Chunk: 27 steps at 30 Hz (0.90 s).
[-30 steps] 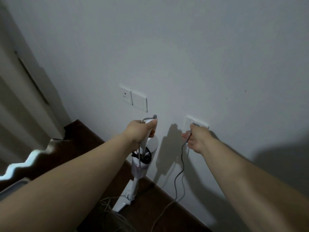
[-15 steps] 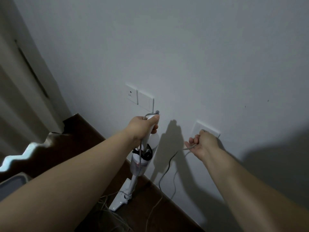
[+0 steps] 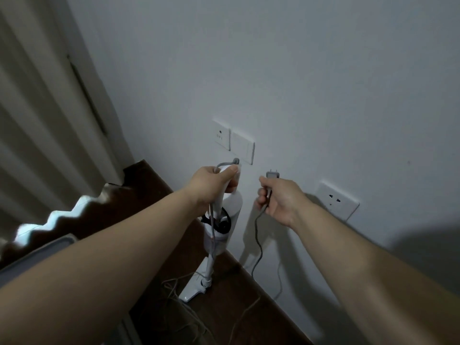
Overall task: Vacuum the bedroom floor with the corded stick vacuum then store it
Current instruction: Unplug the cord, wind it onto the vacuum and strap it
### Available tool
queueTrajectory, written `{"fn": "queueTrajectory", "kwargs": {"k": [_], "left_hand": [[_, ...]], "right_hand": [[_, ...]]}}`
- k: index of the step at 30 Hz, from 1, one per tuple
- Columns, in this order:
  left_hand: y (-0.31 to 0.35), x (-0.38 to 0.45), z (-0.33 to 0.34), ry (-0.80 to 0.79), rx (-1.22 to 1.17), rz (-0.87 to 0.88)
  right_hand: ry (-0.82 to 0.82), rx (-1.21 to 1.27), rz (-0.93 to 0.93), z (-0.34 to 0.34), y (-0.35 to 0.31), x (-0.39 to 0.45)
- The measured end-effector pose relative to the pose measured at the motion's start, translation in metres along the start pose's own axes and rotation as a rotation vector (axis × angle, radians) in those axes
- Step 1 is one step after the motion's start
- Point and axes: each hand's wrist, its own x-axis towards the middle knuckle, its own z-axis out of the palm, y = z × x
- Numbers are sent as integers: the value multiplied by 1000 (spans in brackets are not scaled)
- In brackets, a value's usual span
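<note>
White plastic forms the body of the corded stick vacuum [image 3: 225, 221], which stands nearly upright beside the grey wall [image 3: 298, 70], its floor head [image 3: 193, 292] resting on the dark wooden floor [image 3: 224, 314]. The left hand [image 3: 211, 186] grips the vacuum's handle at the top, fingers curled round it and thumb laid along the upper side. The right hand [image 3: 278, 199] holds the grey power cord [image 3: 258, 245] just below the plug [image 3: 272, 175], fingers closed round it; the plug's two prongs point up, free of the wall. From this hand the cord hangs down in front of the wall and trails onto the floor, where more of it lies in loose loops near the floor head. To the right of the right hand, a white wall socket [image 3: 337, 200] sits with nothing in it. Above the left hand, two white wall plates [image 3: 234, 141] sit side by side. Pale curtain folds [image 3: 49, 120] fill the left side.
</note>
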Motion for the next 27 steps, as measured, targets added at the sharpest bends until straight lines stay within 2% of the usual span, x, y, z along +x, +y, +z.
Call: {"fn": "queueTrajectory", "kwargs": {"k": [6, 13, 19, 27], "left_hand": [[-5, 7, -55, 119, 84, 21], [5, 58, -152, 250, -23, 50], [18, 127, -258, 322, -153, 5], [34, 187, -338, 416, -253, 11]], "right_hand": [[-136, -121, -12, 51, 1, 12], [-231, -226, -10, 151, -6, 57], [-283, -293, -13, 269, -19, 115], [-332, -328, -61, 379, -42, 167]]}}
